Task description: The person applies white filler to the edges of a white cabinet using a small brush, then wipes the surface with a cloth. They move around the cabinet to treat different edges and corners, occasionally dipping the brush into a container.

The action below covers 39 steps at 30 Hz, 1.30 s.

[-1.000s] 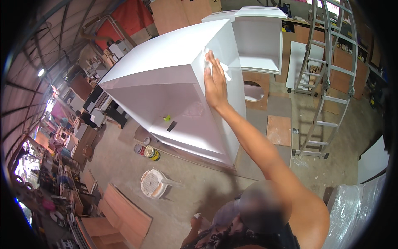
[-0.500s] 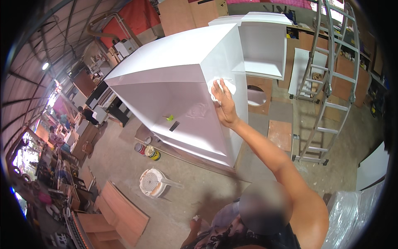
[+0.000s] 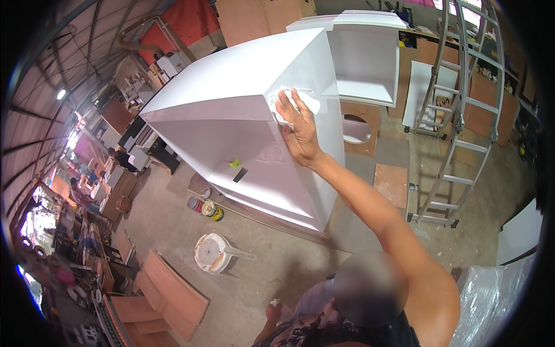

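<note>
The right hand [image 3: 299, 132], spread, presses a white cloth [image 3: 310, 103] to a white cabinet [image 3: 243, 133], likely so the cloth won't slip; how the left hand [image 3: 272, 313] grips is unclear.

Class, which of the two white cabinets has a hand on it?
The nearer cabinet: the right hand presses a cloth against its side. The farther cabinet has no hand on it.

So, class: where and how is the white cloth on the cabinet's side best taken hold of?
Probably pinch the free edge of the white cloth, coming from the right. That edge shows uncovered to the right of the right hand, whose outstretched fingers cover the middle and hold it against the white cabinet.
</note>
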Motion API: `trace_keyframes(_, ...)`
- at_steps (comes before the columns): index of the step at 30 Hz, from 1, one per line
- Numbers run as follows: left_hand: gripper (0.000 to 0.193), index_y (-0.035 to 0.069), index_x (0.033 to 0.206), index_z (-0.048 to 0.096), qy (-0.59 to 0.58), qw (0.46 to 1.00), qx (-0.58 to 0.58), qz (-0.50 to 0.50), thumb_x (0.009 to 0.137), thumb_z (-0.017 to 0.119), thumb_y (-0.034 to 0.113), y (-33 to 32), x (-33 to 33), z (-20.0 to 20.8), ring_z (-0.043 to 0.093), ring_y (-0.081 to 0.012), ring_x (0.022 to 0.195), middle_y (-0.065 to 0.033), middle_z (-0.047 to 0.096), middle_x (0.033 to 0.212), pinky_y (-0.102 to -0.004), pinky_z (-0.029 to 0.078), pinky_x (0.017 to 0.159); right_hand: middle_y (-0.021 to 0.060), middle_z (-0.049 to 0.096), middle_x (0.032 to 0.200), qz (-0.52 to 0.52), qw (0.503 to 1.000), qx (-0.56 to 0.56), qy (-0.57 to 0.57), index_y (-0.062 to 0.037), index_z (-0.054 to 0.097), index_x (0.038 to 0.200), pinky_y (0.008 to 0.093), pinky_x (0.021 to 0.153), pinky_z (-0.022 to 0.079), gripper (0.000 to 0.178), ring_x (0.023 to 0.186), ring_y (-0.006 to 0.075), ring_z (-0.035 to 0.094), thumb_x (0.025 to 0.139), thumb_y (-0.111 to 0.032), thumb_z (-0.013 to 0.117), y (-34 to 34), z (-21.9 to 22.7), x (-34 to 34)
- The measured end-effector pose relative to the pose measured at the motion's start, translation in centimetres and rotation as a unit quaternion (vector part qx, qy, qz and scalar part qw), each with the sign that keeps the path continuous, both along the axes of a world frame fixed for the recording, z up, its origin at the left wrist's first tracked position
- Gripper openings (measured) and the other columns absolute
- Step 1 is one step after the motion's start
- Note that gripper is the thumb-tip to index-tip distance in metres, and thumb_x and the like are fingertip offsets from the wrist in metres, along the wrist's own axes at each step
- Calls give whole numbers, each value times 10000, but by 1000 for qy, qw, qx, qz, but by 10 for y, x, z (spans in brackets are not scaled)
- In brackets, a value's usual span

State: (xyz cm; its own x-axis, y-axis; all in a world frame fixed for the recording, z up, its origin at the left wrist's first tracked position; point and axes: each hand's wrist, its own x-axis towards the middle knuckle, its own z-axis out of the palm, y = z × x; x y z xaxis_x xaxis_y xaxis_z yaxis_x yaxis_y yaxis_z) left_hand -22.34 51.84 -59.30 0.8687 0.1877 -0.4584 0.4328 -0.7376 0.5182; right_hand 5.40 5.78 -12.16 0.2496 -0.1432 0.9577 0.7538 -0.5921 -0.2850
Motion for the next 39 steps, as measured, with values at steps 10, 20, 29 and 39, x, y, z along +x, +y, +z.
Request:
trace_keyframes(10,384,-17,828,714,16,1000,5,-8,802,676,364,-37,9,-1,702,-321,746,-169,700,744,-438,522,687,38,431,1532,-18,999,-6,-31,-196,512,1429,484,1143,228,599,1442,431,279,861,-14,560,-60,16,51)
trace_keyframes(20,449,-55,919,693,27,999,35,-6,824,614,377,-86,10,12,692,-394,842,-234,708,853,-458,531,755,105,442,1510,-50,997,45,-35,-66,467,1435,495,1173,230,455,1422,446,297,992,-171,449,-156,13,130)
trace_keyframes(29,529,-64,915,700,-10,996,85,25,790,636,446,-115,26,-1,697,-401,858,-252,705,866,-480,537,764,110,405,1531,-106,982,151,38,-103,459,1440,444,1174,256,441,1429,402,310,1037,-265,378,-252,23,215)
trace_keyframes(39,601,-100,948,681,31,997,73,-6,783,654,476,-120,36,-1,675,-442,933,-301,684,930,-498,519,828,106,394,1537,-87,986,138,24,-94,417,1467,459,1189,201,465,1454,422,237,1031,-252,381,-240,-6,212)
